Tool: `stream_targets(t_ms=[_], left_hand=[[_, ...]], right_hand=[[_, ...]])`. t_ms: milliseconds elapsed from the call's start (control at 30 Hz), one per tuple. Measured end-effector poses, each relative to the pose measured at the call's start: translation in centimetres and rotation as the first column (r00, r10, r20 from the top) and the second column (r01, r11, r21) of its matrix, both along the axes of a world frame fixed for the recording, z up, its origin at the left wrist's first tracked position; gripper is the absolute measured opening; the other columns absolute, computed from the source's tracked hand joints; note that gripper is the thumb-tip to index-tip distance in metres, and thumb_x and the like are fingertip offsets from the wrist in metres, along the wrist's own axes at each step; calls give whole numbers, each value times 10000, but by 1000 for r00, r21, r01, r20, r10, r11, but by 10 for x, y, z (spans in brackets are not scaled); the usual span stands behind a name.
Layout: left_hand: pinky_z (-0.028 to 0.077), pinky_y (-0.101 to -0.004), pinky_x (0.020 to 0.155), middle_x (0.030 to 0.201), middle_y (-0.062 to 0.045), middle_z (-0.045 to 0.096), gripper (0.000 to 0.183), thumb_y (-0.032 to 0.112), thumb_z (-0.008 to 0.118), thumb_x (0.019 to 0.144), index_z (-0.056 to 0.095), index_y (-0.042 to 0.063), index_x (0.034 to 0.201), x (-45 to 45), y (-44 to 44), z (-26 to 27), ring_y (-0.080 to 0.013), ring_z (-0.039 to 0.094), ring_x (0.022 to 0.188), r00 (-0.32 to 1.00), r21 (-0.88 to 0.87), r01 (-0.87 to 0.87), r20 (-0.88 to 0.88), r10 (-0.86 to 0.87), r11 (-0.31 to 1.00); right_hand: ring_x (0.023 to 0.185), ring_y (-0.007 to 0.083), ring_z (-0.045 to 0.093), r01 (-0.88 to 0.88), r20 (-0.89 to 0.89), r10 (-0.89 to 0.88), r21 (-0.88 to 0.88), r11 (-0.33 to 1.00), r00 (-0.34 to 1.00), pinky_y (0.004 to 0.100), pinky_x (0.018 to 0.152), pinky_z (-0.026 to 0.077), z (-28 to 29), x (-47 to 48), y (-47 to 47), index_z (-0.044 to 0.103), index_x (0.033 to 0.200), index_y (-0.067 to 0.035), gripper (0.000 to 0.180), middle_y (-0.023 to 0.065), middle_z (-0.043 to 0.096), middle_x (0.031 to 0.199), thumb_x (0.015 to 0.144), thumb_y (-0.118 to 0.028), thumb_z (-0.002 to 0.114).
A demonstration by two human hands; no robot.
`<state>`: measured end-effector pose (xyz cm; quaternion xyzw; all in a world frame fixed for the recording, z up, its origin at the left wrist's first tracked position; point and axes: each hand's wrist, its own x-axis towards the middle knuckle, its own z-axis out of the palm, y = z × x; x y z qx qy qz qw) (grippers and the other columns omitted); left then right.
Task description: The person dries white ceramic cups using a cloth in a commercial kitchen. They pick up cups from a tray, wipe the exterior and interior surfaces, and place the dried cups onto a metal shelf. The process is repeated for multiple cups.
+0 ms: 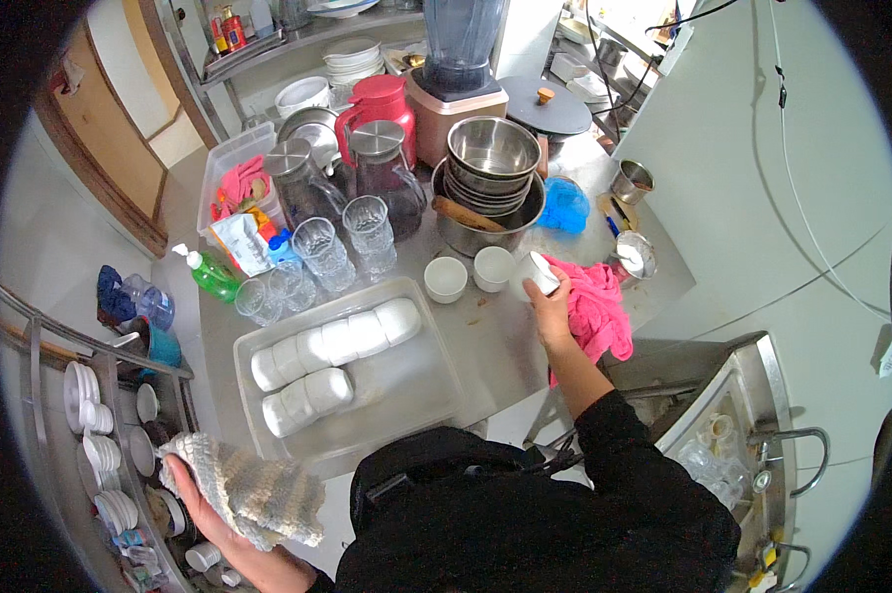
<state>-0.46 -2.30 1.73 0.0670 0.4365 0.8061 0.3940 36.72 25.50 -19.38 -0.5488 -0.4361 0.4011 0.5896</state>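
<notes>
My right hand (pixel 551 302) grips a small white cup (pixel 541 273), tilted above the steel table, beside a crumpled pink cloth (pixel 600 311). To its left two white cups stand upright, a nearer one (pixel 446 279) and one against the pots (pixel 494 268). My left hand (pixel 197 504), low on the left and off the table, holds a striped grey and beige cleaning cloth (pixel 249 485), which hides part of the fingers. Between my hands lies a translucent plastic tray (pixel 409 404). In it, several white cups (pixel 334 343) lie nested in a long row, with a shorter row (pixel 308 400) nearer me.
Drinking glasses (pixel 320 252), glass pitchers (pixel 386 174), a red jug (pixel 379 111) and stacked steel bowls (pixel 492 159) crowd the table (pixel 505 363). A green pump bottle (pixel 212 274) stands left. A dish rack (pixel 108 415) is at far left, a steel sink (pixel 742 415) at right.
</notes>
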Motion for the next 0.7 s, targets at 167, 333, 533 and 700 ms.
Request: stream_targets(t_ms=[167, 333, 533, 700], left_hand=[[443, -313, 622, 806, -23, 573, 311, 392, 495, 810, 558, 93, 866, 4, -5, -5, -154, 539, 699, 994, -45, -101, 37, 102, 994], [446, -334, 577, 762, -16, 560, 311, 403, 493, 806, 545, 98, 832, 29, 7, 13, -160, 539, 669, 975, -159, -221, -20, 220, 962], [457, -302, 525, 730, -4, 586, 308, 410, 501, 801, 573, 112, 773, 41, 9, 16, -147, 552, 613, 967, -154, -255, -20, 255, 955], [463, -307, 528, 735, -4, 583, 315, 415, 494, 803, 572, 111, 784, 45, 7, 18, -153, 554, 627, 966, -183, -259, -55, 253, 948]], right_hand=[[864, 168, 464, 40, -168, -53, -78, 996, 984, 295, 663, 421, -9, 4, 9, 299, 1125, -93, 581, 100, 434, 1018, 678, -151, 667], [901, 201, 465, 78, 118, -88, 84, 993, 989, 297, 758, 405, -18, 13, 27, 328, 1115, -37, 642, 134, 454, 1011, 616, -147, 716], [988, 288, 447, 87, 609, -210, 225, 970, 765, 353, 852, 355, -13, 25, 57, 386, 1082, -25, 628, 168, 462, 1059, 570, -141, 732], [1022, 317, 419, 48, 703, -202, 233, 971, 682, 364, 883, 333, -24, 30, 66, 400, 1075, -20, 658, 172, 456, 1077, 537, -165, 750]])
